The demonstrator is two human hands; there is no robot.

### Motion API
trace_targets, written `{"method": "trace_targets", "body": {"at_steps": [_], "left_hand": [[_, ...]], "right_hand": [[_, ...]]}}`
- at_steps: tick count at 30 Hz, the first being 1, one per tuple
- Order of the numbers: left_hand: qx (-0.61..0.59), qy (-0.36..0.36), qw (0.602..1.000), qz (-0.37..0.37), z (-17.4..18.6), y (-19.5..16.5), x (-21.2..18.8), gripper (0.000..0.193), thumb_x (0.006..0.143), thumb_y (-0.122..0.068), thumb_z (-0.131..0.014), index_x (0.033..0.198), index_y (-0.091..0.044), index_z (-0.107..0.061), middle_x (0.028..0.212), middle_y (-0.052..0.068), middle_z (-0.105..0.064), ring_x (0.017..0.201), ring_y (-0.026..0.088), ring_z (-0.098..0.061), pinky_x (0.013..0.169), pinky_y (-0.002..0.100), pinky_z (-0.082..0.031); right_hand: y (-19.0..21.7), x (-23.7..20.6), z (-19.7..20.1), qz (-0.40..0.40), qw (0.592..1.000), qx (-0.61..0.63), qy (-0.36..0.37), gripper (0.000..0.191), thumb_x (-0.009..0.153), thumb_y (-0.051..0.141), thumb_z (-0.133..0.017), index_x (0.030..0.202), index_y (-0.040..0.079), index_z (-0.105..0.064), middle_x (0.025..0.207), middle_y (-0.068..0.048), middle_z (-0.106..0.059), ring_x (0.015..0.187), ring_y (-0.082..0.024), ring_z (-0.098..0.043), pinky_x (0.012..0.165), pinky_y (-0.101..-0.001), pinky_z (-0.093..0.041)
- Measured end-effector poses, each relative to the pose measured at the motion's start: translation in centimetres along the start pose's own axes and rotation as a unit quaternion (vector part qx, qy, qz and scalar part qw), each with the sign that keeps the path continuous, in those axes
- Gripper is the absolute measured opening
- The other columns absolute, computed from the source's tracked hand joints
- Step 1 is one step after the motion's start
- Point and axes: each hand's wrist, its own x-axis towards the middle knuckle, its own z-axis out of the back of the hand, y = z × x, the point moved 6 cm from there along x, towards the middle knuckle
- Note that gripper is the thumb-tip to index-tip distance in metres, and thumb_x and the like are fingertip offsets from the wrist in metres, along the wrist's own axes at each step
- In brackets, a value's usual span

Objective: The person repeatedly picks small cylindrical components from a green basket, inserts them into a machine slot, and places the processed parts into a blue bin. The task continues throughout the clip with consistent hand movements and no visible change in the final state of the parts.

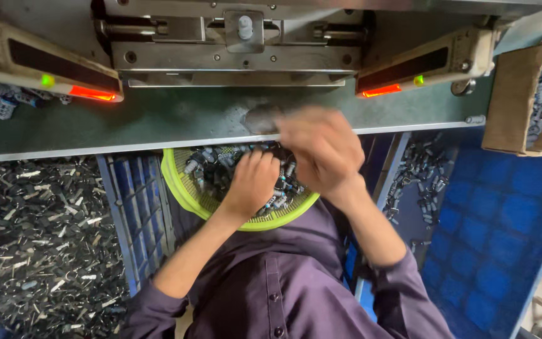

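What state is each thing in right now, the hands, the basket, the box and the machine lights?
Left hand: reaching into the basket, among small parts.
Right hand: raised over the basket, blurred.
Yellow-green mesh plastic basket: holds small grey parts.
Brown cardboard box: open, grey parts inside.
Two orange-red machine lights: lit.

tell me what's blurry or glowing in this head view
In the head view the right hand is smeared by motion blur, while the left hand in the yellow-green basket is sharper; two red-orange lights and small green ones glow on the machine's side bars; the pile of metal pieces at left glints, and the frame edges bend from wide-angle distortion.
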Motion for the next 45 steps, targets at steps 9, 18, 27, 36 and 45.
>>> {"method": "trace_targets", "body": {"at_steps": [9,18,27,36,45], "left_hand": [[-0.093,-0.037,0.991,-0.089,5.4,-0.6,-1.7,0.013,0.084,-0.003,-0.065,0.097,-0.004,-0.064,0.104,0.008,-0.063,0.106,0.027,-0.059,0.094,0.037,-0.051],[0.001,-0.002,1.000,0.021,-0.1,0.7,-0.1,0.015,0.072,-0.006,-0.062,0.087,-0.005,-0.063,0.100,0.012,-0.063,0.107,0.031,-0.060,0.092,0.042,-0.051],[-0.067,-0.153,0.961,-0.221,11.1,-1.8,-3.3,0.026,0.075,-0.004,-0.073,0.101,-0.007,-0.070,0.112,0.007,-0.063,0.103,0.024,-0.058,0.090,0.040,-0.052],[-0.634,-0.159,0.743,0.143,9.7,0.5,-3.2,0.023,0.083,-0.004,-0.060,0.105,-0.007,-0.068,0.113,0.008,-0.066,0.106,0.021,-0.065,0.093,0.031,-0.053],[-0.314,-0.300,0.901,0.021,11.9,0.1,-4.1,0.022,0.082,0.006,-0.071,0.101,-0.003,-0.067,0.092,0.008,-0.066,0.079,0.028,-0.065,0.072,0.034,-0.052]], "right_hand": [[-2.5,-11.2,-1.0,-0.390,0.895,0.214,0.017,0.015,0.091,-0.012,-0.070,0.102,-0.002,-0.068,0.100,-0.011,-0.078,0.092,-0.020,-0.075,0.085,-0.0292,-0.059],[-2.4,-10.8,-1.9,-0.310,0.944,0.094,0.060,0.025,0.085,-0.011,-0.069,0.106,0.002,-0.071,0.099,-0.010,-0.075,0.093,-0.021,-0.076,0.082,-0.0304,-0.058],[-2.6,-13.7,-3.0,-0.399,0.875,0.252,0.104,0.022,0.094,-0.002,-0.072,0.116,0.000,-0.071,0.115,-0.010,-0.077,0.105,-0.018,-0.074,0.093,-0.0298,-0.058],[-0.1,-13.3,-6.2,-0.333,0.794,0.502,-0.077,0.029,0.095,0.001,-0.079,0.114,0.001,-0.056,0.112,-0.016,-0.069,0.110,-0.023,-0.070,0.100,-0.0354,-0.058],[0.2,-14.4,-6.3,-0.455,0.726,0.497,-0.138,0.029,0.093,0.002,-0.074,0.115,0.000,-0.056,0.109,-0.018,-0.071,0.104,-0.023,-0.071,0.092,-0.0325,-0.059]]}}
